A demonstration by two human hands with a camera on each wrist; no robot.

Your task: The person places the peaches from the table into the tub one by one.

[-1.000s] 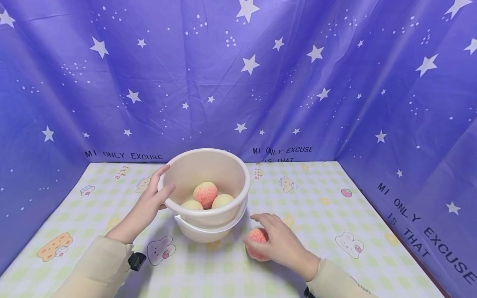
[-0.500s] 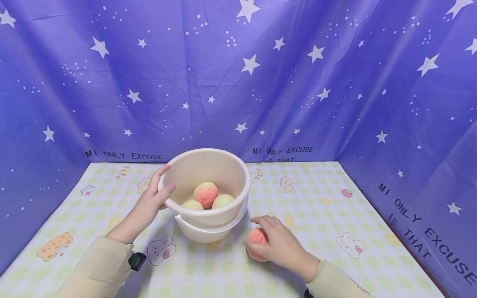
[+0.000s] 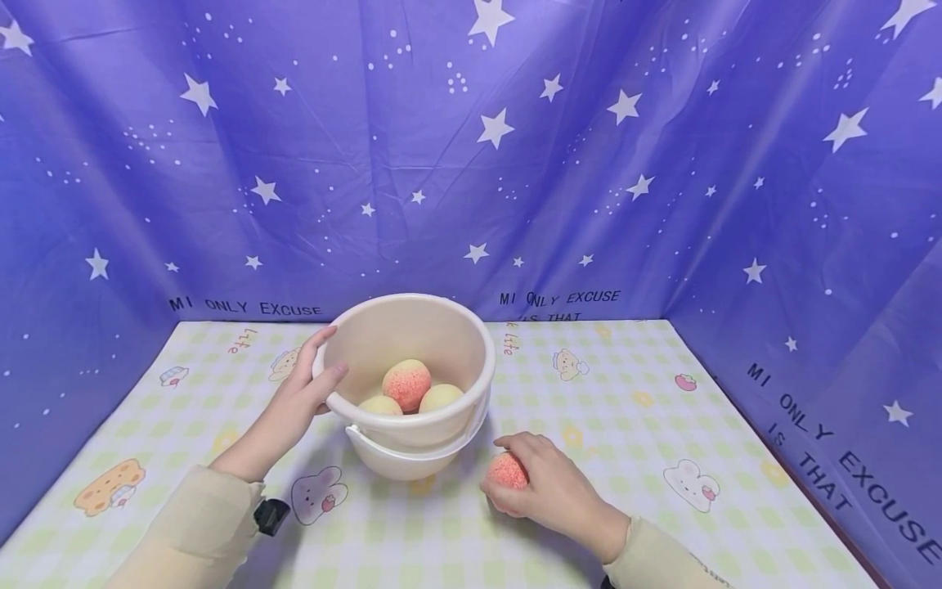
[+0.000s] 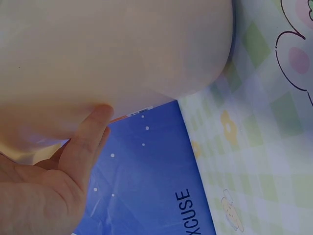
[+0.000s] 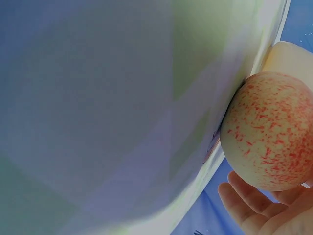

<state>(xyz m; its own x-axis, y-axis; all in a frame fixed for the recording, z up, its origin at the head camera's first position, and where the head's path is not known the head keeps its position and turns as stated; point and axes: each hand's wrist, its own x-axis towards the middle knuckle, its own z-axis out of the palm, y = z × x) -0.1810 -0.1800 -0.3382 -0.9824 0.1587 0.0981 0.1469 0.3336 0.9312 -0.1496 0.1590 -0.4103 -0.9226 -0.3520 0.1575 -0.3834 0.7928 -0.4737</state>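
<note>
A cream bucket stands mid-table, its mouth facing up toward me. Inside lie a red-speckled peach and two paler, yellowish ones, partly hidden by the near rim. My left hand holds the bucket's left side, thumb over the rim and fingers along the outer wall; the left wrist view shows fingertips against that wall. To the right of the bucket, my right hand curls round another peach at the tabletop. In the right wrist view this peach touches the cloth, with fingers beside it.
A green-and-white checked tablecloth with cartoon prints covers the table. The bucket's white handle hangs across its front. A blue star-patterned curtain closes off the back and both sides.
My right hand's fingers have sunk slightly lower around the peach beside the bucket. The left hand and the bucket have kept their places.
</note>
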